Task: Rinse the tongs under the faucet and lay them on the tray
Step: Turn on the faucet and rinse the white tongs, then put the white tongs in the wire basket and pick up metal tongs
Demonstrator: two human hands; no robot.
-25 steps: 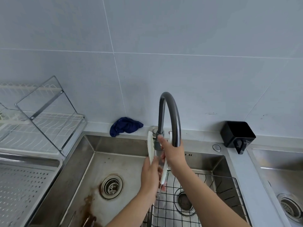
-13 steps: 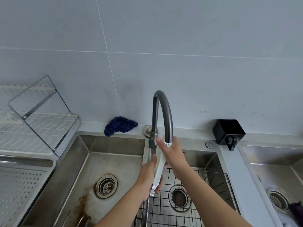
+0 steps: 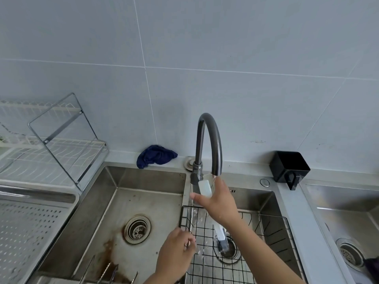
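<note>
Perforated tray (image 3: 26,232) at nine o'clock, bare. Left hand (image 3: 176,257) at six o'clock over the sink divider, fingers curled loosely, gripping nothing. Tongs (image 3: 205,188) at centre, white, tilted under the faucet (image 3: 209,144) spout, water running down them; lower end over the wire basket (image 3: 272,236). Right hand (image 3: 219,201) closed around the tongs, toward three o'clock.

Tongs (image 3: 205,187) mid-section hidden behind right hand (image 3: 220,203); metal utensils (image 3: 108,272) cut off by bottom edge; left hand (image 3: 176,256) grip can't be told
</note>
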